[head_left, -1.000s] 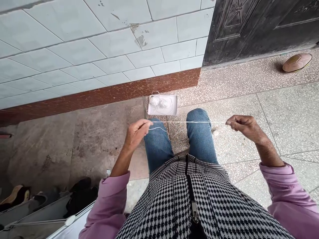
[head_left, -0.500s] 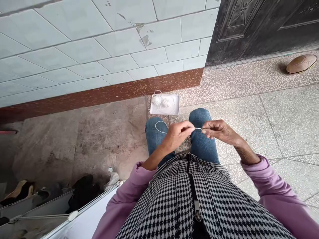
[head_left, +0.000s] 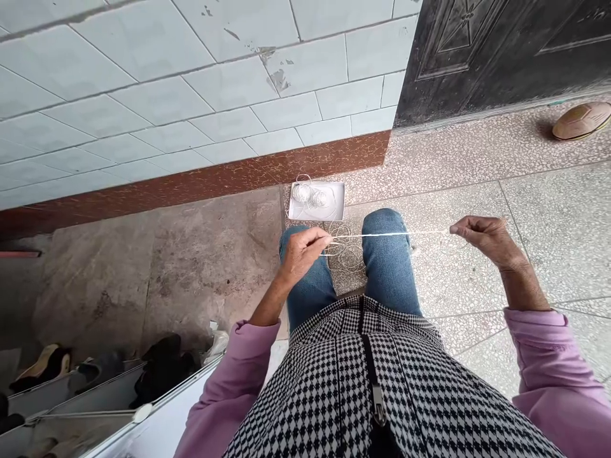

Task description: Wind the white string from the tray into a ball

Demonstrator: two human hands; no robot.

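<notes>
A white string runs nearly straight between my two hands, over my knees. My left hand pinches it above my left knee, fingers closed. Out to the right, past my right knee, my right hand pinches the other end of this stretch between thumb and fingertips. Loose loops of string lie on the floor between my knees. Two balls of white string rest in a shallow white box on the floor by the wall.
The tiled wall with its brown skirting stands in front. A dark panelled door is at upper right, with a brown ball-like object beside it. At lower left, shoes and dark items sit in a rack.
My hands have moved apart, the right one far to the right and the left one a little left. The string between them is now much longer.
</notes>
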